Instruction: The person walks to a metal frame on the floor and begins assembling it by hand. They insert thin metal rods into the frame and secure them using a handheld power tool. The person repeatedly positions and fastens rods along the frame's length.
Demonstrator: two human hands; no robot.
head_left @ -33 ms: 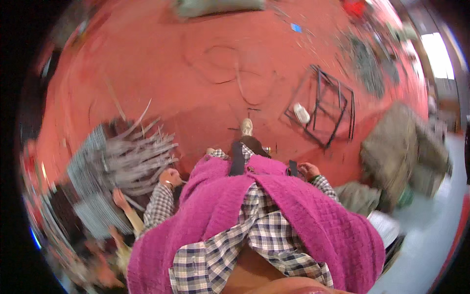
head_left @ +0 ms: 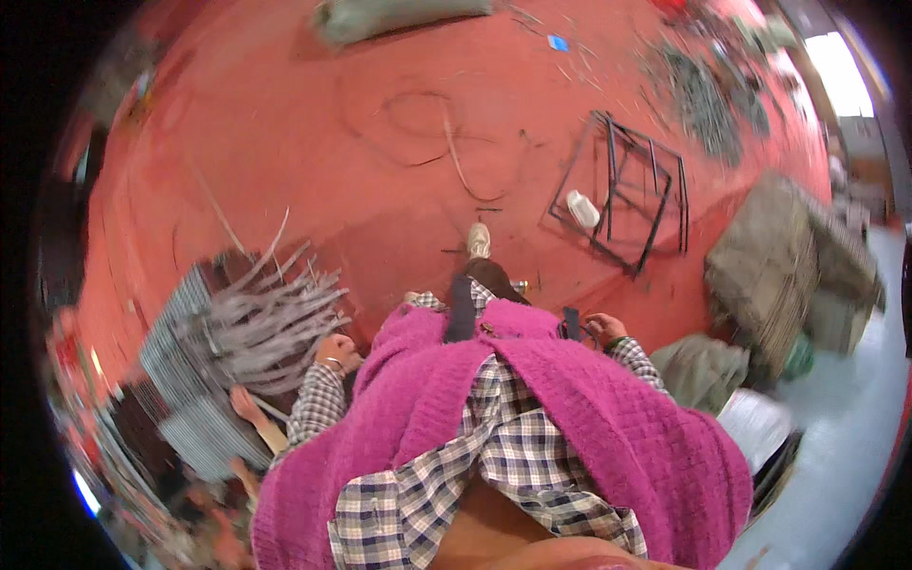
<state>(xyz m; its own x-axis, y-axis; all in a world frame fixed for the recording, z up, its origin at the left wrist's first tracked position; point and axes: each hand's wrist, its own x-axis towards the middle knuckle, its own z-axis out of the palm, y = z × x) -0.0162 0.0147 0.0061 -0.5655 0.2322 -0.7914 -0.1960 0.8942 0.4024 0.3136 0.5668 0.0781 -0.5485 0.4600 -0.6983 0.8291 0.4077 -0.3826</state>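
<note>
Red floor (head_left: 313, 190) between grey strips (head_left: 271, 328) and frame (head_left: 611, 166) edge, left hand (head_left: 336, 352) beside strips, right hand (head_left: 605, 329) apart, grips unclear

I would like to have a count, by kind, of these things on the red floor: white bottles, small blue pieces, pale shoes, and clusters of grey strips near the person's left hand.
White bottle: 1
Small blue piece: 1
Pale shoe: 1
Cluster of grey strips near the left hand: 1
Total: 4

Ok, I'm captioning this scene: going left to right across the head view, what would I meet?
Ribbed grey material, left hand, pale shoe, blue scrap, right hand, brownish sheeting.
</note>
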